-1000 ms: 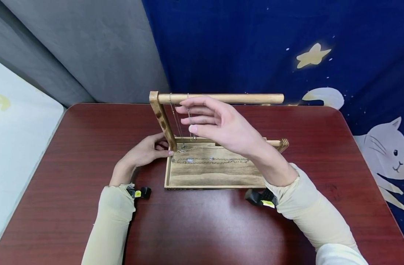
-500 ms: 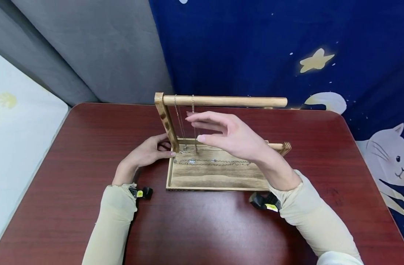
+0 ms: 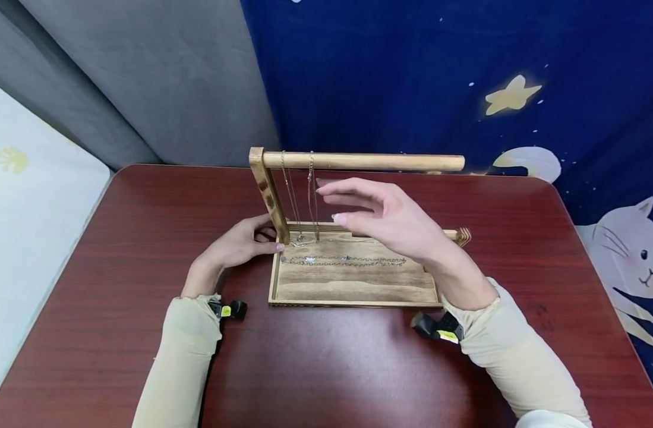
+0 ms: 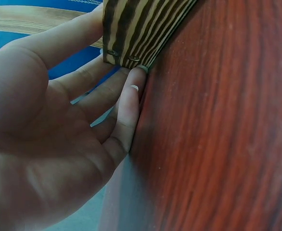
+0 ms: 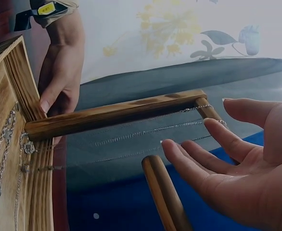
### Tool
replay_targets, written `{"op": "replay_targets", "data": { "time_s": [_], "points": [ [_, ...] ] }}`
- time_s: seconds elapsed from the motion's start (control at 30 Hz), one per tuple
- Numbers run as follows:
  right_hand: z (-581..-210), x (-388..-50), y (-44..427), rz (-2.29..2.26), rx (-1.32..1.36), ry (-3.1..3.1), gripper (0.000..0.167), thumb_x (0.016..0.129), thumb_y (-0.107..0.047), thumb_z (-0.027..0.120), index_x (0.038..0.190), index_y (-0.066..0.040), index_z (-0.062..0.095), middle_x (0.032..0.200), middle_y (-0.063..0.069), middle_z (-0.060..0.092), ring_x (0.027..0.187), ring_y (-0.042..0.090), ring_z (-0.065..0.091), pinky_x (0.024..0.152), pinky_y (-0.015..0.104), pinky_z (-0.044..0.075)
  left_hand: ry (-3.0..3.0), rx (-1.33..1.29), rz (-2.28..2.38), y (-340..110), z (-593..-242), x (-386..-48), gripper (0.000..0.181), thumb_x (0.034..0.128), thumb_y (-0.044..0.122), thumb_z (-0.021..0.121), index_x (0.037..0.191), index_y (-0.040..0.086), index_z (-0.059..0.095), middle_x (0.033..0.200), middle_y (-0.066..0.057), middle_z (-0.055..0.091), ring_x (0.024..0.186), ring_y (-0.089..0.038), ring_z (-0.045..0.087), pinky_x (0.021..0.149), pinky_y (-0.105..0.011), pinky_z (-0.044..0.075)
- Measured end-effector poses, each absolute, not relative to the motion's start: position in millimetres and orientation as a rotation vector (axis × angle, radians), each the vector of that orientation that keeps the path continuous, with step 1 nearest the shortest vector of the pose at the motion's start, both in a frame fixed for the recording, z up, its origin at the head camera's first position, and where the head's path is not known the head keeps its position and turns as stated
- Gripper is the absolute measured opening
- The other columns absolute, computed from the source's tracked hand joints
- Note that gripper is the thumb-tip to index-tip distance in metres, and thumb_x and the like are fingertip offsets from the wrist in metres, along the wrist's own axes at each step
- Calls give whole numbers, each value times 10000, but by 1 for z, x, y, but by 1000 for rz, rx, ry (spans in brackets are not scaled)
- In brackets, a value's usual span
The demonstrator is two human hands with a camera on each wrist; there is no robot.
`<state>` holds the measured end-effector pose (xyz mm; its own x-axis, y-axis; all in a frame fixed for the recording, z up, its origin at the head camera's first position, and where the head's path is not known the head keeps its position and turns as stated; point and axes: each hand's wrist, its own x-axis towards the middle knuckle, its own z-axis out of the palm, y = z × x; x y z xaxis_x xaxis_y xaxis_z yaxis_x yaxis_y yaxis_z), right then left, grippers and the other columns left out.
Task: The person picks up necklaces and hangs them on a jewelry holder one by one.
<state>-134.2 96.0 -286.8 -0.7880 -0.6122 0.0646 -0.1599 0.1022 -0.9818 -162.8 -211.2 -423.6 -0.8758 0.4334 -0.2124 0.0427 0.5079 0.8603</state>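
Note:
A wooden jewelry stand [image 3: 353,291] has a tray base and a raised crossbar [image 3: 390,161]. My left hand [image 3: 232,245] grips its left end by the post, thumb in front and other fingers around the corner; the left wrist view shows fingertips against the striped wood [image 4: 141,29]. Two thin necklaces hang from the bar's left part: one near the post [image 3: 290,193], another [image 3: 311,190] a little to the right. Beside that second necklace, my right hand [image 3: 393,217] hovers with fingers extended and apart, holding nothing. Whether a fingertip touches its chain, I cannot tell.
More chain necklaces [image 3: 353,261] lie in the tray. A shorter, lower bar [image 3: 448,233] sits at the right rear, partly behind the right hand. The stand rests on a reddish-brown table [image 3: 315,362], with a blue curtain [image 3: 369,71] behind it.
My right hand has drawn back to the right from the second necklace, which now hangs freely from the bar. The left hand keeps its grip; the head view has shifted slightly.

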Motion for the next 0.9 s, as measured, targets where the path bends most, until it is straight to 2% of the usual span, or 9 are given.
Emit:
{"op": "replay_targets", "data": {
  "time_s": [0.17,0.4,0.63,0.9],
  "points": [
    [-288,-133,101,-1732,-728,2022,417,958,-100,659,1366,-151,592,1346,-29,601,1234,176,574,907,372,512,2361,391,1318,-211,-424,-163,540,900,154,754,1369,19,524,1074,-144,645,981,-239,610,826,-291,483],
    [-289,-130,112,-1776,-763,2031,404,955,-30,635,1354,-82,588,1282,47,649,1154,232,623,897,386,528,2360,382,1309,-211,-424,-163,562,903,156,751,1387,11,506,1081,-144,647,985,-238,608,825,-282,482],
    [-290,-128,118,-1838,-770,2038,390,947,19,623,1333,-30,600,1244,94,667,1097,272,647,880,404,541,2344,387,1329,-212,-423,-163,500,905,152,748,1339,14,541,1075,-148,650,981,-242,606,819,-258,478],
    [-295,-125,126,-1813,-773,2120,354,957,-10,633,1309,-50,628,1242,64,673,1084,258,649,900,340,525,2359,384,1306,-211,-423,-162,521,904,151,749,1354,9,527,1077,-144,642,985,-241,603,822,-273,478]
  ]
}}
